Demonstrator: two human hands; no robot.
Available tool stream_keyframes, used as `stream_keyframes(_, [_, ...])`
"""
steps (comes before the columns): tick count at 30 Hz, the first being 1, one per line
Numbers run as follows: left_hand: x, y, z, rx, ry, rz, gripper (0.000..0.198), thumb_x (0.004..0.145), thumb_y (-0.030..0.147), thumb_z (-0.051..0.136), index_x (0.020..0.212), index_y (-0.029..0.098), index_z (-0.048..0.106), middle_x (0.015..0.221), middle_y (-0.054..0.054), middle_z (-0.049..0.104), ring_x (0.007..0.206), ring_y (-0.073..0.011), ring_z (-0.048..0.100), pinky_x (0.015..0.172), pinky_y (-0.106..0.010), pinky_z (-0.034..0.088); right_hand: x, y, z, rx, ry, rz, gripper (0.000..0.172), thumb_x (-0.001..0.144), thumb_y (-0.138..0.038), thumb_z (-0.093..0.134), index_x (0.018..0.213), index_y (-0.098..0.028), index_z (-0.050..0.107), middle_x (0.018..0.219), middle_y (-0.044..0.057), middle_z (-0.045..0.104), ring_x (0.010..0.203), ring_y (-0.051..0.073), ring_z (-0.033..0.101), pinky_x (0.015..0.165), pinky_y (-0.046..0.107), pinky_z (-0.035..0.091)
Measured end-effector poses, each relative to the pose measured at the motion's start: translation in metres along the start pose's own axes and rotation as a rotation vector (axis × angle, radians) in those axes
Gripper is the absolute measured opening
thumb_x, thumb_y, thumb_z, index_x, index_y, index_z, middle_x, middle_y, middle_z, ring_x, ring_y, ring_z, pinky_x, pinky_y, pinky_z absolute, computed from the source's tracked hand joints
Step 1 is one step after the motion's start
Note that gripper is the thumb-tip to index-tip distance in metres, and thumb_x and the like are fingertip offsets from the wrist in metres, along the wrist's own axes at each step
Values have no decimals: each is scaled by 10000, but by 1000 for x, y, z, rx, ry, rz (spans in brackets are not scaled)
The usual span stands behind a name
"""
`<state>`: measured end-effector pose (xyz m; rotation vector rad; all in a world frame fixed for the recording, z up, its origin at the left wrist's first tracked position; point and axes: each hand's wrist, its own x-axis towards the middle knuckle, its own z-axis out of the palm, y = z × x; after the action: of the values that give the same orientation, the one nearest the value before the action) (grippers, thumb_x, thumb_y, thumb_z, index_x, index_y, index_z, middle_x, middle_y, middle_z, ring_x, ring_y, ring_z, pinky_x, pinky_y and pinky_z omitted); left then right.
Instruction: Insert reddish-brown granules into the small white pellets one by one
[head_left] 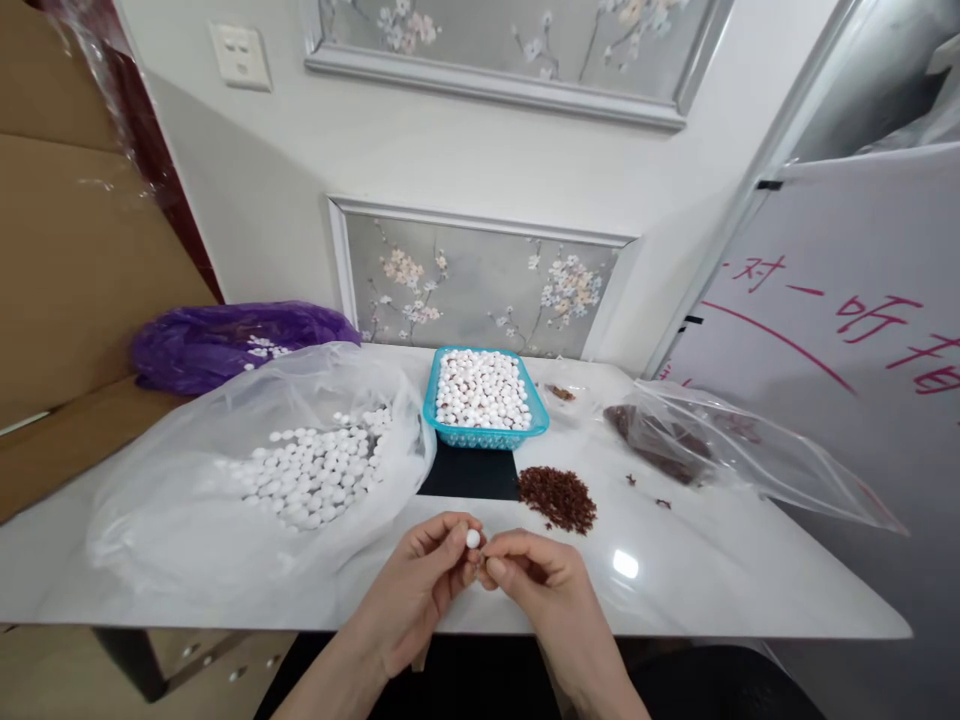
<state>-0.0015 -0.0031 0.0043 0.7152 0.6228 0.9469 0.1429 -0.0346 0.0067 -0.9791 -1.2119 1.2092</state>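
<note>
Holds one small white ball (472, 538) in the left hand (416, 585), narrowly between the thumb and the fingers, near the front edge of the table (697, 590). Has the right hand (536, 575) just beside it, with thumb and forefinger close together in a fine pinch. Perhaps keeps a tiny brownish thing there, but cannot tell for sure, being too small to see well.

Depends most, in my judgement, on the closeness of the white ball to the right fingertips. Sits at the right-hand end of the left hand, facing the other pinch, to the left of it and slightly farther from the body. Being round, shows no long axis to align. Cannot tell whether touching the right fingertips or a little apart.

Has a loose heap of brown pieces (557, 498) farther ahead, nearer to the right hand than to the left. Has a big clear bag (187, 545) with many white balls (315, 475) on the left side, nearer to the left hand. Shows straight ahead, past the hands, a blue basket (487, 436) full of balls, just behind a black mat (469, 472)
</note>
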Motion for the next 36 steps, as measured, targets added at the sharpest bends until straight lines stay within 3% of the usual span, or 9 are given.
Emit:
stream_keyframes(9, [0,1,1,-41,21,1,91,754,186,675,808,115,663,688,-8,587,619,-60,519,658,-172,440,1,2,7,-54,107,-43,81,825,-223,595,756,-182,609,670,-18,620,637,110,565,619,196,436])
stream_keyframes(20, [-1,2,4,5,40,37,108,749,223,681,748,115,672,642,9,547,585,-49,469,604,-149,414,1,4,9,-235,129,-136,151,845,-242,554,705,-187,577,726,-7,544,665,130,502,608,228,386])
stream_keyframes(36, [-2,-2,3,110,102,93,138,681,266,735,722,141,693,686,1,580,656,-81,477,688,-198,414,-2,1,15,-345,172,-231,154,858,-210,516,706,-189,526,710,-8,501,642,128,485,581,233,394])
